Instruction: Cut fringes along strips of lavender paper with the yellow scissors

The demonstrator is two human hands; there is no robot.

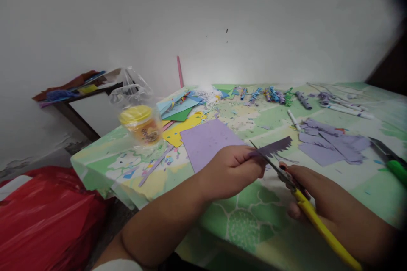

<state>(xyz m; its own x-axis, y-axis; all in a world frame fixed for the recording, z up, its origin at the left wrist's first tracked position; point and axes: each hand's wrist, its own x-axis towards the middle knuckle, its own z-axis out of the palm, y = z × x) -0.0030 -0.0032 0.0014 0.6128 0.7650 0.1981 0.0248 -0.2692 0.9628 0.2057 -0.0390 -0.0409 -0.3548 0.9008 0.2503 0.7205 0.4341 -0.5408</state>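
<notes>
My left hand (233, 171) pinches one end of a purple paper strip (276, 147) above the table's front part. Fringe-like cuts run along the strip's lower right edge. In my right hand (313, 190) is a pair of scissors with a yellow handle (318, 222), its blades reaching up to the strip beside my left fingertips. Under and behind my left hand lies a purple paper sheet (213, 137). More purple paper pieces (330, 142), some fringed, lie to the right.
A yellow-lidded tub (141, 125) in clear plastic stands left. Curled fringed paper rolls (273, 94) line the back near the wall. Green-handled scissors (396, 165) lie at right, a white marker (294, 120) nearer the middle. A red plastic bag (54, 220) sits beside the table.
</notes>
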